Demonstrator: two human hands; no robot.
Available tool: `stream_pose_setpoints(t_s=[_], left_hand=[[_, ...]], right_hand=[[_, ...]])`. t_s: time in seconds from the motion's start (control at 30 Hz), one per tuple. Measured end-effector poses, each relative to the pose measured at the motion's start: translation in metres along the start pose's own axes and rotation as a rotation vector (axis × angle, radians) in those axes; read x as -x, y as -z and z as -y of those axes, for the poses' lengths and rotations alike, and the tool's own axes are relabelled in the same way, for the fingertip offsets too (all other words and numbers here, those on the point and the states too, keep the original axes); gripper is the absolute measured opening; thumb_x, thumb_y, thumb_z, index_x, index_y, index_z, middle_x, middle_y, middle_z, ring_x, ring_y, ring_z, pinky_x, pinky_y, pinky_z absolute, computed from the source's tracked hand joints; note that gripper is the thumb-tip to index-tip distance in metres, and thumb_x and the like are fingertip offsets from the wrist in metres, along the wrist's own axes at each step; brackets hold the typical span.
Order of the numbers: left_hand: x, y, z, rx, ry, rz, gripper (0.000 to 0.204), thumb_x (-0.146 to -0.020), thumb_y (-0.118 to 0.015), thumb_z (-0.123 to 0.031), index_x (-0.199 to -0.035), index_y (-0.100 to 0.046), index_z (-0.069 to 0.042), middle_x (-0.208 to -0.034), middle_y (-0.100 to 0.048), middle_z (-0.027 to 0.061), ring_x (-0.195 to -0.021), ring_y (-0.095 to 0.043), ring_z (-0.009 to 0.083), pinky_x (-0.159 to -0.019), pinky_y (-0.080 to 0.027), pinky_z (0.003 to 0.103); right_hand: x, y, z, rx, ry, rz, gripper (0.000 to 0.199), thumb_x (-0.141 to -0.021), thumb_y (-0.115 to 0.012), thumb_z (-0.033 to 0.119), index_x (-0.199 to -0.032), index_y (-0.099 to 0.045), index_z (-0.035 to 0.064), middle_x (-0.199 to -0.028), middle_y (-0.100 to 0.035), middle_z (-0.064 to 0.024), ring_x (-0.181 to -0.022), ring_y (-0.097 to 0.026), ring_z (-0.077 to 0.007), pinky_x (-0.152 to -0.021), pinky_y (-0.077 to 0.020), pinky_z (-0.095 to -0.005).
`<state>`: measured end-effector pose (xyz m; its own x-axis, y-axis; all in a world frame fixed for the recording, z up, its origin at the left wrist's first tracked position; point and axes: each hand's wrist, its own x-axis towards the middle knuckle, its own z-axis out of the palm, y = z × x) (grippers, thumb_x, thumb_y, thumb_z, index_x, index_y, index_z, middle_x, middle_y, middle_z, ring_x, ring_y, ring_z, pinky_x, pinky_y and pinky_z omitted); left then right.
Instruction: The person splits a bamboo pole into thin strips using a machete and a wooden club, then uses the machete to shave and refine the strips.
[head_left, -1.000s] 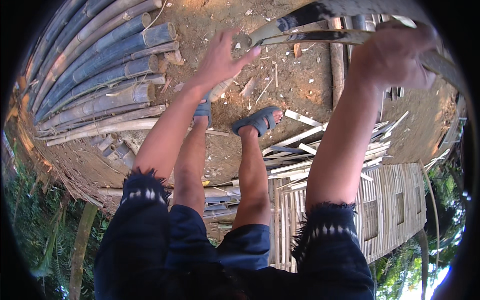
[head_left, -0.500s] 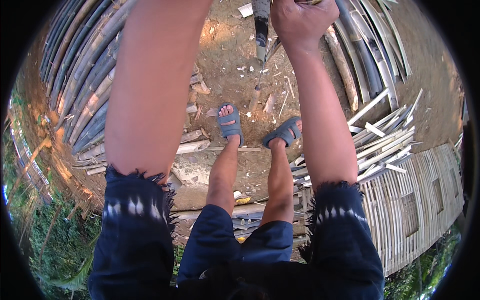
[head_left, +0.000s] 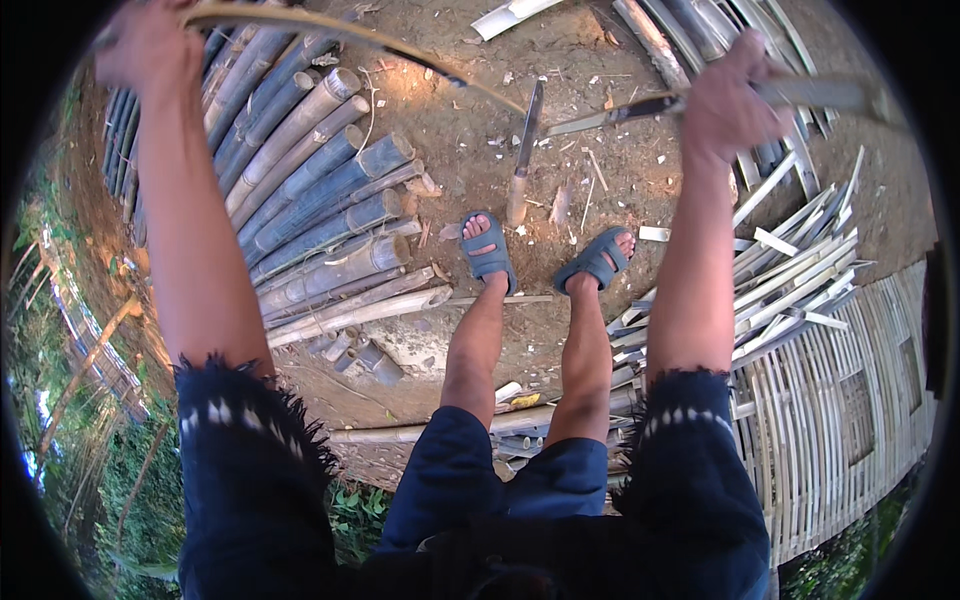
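My left hand (head_left: 155, 50), blurred at the upper left, is closed on a split bamboo strip (head_left: 390, 42) that bows down toward the middle. At the upper right my right hand (head_left: 735, 100) grips another bamboo strip (head_left: 612, 117), which also sticks out past the hand to the right, smeared by motion. The inner ends of both strips come close together beside the blade of a long knife (head_left: 528, 140) with a wooden handle, just beyond my feet. Whether the strips are still joined there, or touch the blade, I cannot tell.
Bamboo poles (head_left: 330, 200) are stacked at the left. Split bamboo pieces (head_left: 790, 280) lie in a heap at the right, near a slatted bamboo panel (head_left: 820, 420). More poles and strips (head_left: 690, 40) lie at the far right. Chips litter the dirt around my sandals (head_left: 487, 250).
My hands have swung wide apart from the top middle, the left far to the left, the right to the right. The bamboo between them now shows as two spread strips.
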<state>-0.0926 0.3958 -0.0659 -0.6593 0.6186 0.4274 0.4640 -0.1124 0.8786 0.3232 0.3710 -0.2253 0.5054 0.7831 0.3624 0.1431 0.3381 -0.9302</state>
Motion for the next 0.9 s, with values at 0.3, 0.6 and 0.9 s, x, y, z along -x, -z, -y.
stream_pose_setpoints(t_s=[0.3,0.6,0.9], left_hand=[[0.015,0.139,0.019,0.218,0.233,0.331,0.034,-0.097,-0.027,-0.032,-0.091,-0.048,-0.006,-0.066,-0.051,0.0137,-0.07,-0.061,0.0375,-0.083,-0.051,0.06],[0.091,0.203,-0.015,0.231,0.215,0.341,0.032,-0.093,-0.033,-0.032,-0.095,-0.052,-0.007,-0.073,-0.06,0.0224,-0.086,-0.064,0.0519,-0.094,-0.045,0.067],[0.117,0.189,-0.044,0.185,0.15,0.333,0.029,-0.092,-0.033,-0.033,-0.093,-0.048,-0.008,-0.069,-0.058,0.0215,-0.079,-0.065,0.0493,-0.088,-0.049,0.066]], right_hand=[[-0.041,0.164,0.07,0.089,-0.234,-0.573,0.019,-0.098,-0.063,0.017,-0.091,-0.054,0.0013,-0.058,-0.052,-0.0026,-0.048,-0.054,-0.0135,-0.042,-0.0454,-0.0263],[-0.008,0.289,0.134,0.578,-0.273,-0.377,0.029,-0.1,-0.066,0.028,-0.082,-0.053,0.0093,-0.061,-0.052,0.0013,-0.054,-0.049,-0.0086,-0.05,-0.0389,-0.0269],[-0.025,0.524,0.06,1.219,-0.506,-0.091,0.064,-0.093,-0.064,0.058,-0.118,-0.065,-0.001,-0.097,-0.069,-0.0161,-0.084,-0.067,-0.0257,-0.073,-0.0534,-0.039]])
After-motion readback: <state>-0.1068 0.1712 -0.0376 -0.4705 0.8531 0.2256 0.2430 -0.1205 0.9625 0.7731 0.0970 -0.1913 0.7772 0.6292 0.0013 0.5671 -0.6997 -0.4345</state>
